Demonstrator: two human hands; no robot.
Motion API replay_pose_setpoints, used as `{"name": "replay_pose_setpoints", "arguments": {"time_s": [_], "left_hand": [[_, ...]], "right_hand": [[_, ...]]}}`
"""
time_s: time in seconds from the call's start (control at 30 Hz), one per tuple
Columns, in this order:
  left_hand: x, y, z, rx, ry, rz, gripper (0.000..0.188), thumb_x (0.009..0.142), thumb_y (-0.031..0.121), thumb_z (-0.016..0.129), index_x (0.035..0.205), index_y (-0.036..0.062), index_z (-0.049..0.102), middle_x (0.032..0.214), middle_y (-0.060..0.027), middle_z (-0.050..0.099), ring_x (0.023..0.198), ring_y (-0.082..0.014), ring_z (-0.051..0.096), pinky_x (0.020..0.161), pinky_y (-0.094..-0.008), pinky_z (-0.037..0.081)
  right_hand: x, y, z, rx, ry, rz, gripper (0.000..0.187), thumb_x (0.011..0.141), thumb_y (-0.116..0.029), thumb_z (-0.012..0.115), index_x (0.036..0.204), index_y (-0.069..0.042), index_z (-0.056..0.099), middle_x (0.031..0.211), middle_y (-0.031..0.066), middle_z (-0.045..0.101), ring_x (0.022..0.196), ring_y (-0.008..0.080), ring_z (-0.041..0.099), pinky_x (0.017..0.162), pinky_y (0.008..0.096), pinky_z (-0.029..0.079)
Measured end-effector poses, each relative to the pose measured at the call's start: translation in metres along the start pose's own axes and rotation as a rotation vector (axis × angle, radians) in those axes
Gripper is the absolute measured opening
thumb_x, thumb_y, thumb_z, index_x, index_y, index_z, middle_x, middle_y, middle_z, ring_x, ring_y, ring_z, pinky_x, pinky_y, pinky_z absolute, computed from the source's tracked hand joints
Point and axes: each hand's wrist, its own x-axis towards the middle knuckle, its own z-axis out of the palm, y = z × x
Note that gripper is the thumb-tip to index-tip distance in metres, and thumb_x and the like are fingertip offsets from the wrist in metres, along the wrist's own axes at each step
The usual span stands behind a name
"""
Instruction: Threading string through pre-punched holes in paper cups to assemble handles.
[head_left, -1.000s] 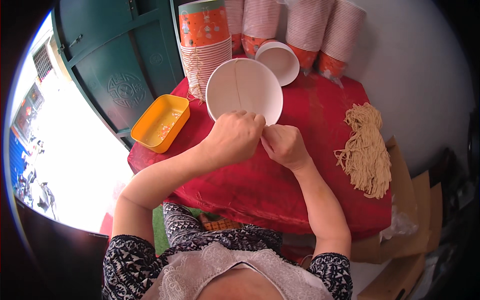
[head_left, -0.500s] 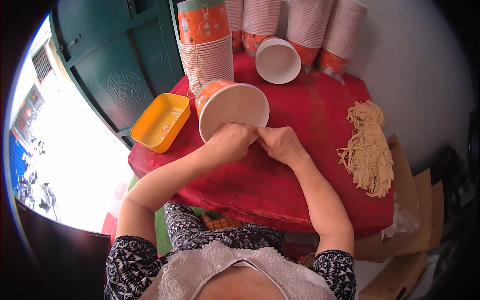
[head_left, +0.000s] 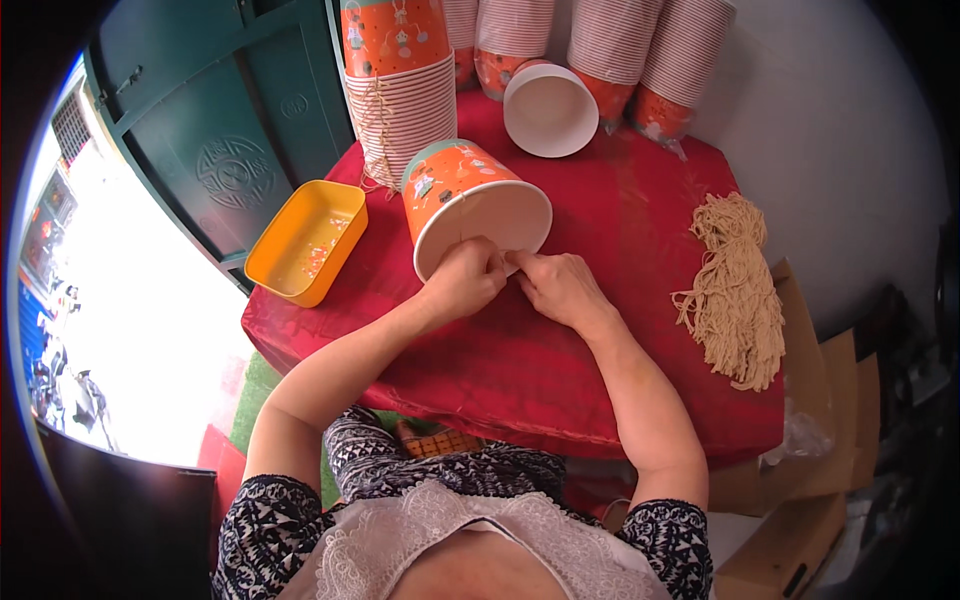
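Observation:
A large orange paper bucket (head_left: 460, 187) with a white inside and a green band at its base lies tilted on the table, its mouth turned toward me. My left hand (head_left: 466, 275) is closed at the near rim, its fingers partly over the mouth. Beside it, my right hand (head_left: 562, 286) pinches at the same stretch of rim, thumb and forefinger almost touching the left fingertips. Whatever small thing may be between the fingertips is hidden. Farther right lies a bundle of beige strings (head_left: 738, 295).
A red cloth covers the table (head_left: 620, 210). On the left stands a yellow tub (head_left: 318, 243) with small bits inside. Behind are a tall bucket stack (head_left: 400, 110), another bucket (head_left: 551, 112) on its side and several wrapped stacks (head_left: 610, 45). Cardboard boxes (head_left: 825, 400) sit off the right edge.
The bucket has tipped, so more of its orange side shows and its mouth faces lower. My hands stay together at the rim. The whole view has shifted slightly.

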Motion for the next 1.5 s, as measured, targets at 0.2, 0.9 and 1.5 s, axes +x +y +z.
{"name": "replay_pose_setpoints", "arguments": {"time_s": [0.2,0.9,1.5], "left_hand": [[-0.002,0.003,0.002,-0.312,0.056,-0.077,0.014,0.079,0.006,0.057,0.074,-0.0063,0.062,0.064,-0.0173,0.063,0.058,-0.0278,0.061,0.058,-0.0408,0.049],[-0.001,0.001,0.006,-0.352,-0.031,-0.206,0.007,0.075,0.0,0.062,0.079,-0.0058,0.065,0.066,-0.013,0.064,0.06,-0.0216,0.063,0.056,-0.0346,0.05],[-0.003,-0.001,0.012,-0.364,0.078,-0.154,0.006,0.083,0.0,0.063,0.084,-0.0062,0.062,0.068,-0.0147,0.063,0.06,-0.0223,0.064,0.05,-0.0348,0.05]], "right_hand": [[0.002,0.0,0.001,0.005,-0.046,0.034,0.021,0.082,-0.007,0.063,0.103,-0.006,0.064,0.076,0.0194,0.066,0.07,0.0374,0.066,0.061,0.0468,0.054],[0.007,-0.02,-0.026,0.096,0.416,-0.231,0.021,0.076,0.008,0.06,0.095,0.0,0.064,0.077,0.013,0.061,0.068,0.0302,0.063,0.058,0.0382,0.052],[0.001,-0.024,0.003,0.191,0.416,0.031,0.009,0.09,0.0,0.054,0.096,0.002,0.06,0.081,0.0197,0.066,0.07,0.035,0.068,0.058,0.0397,0.053]]}}
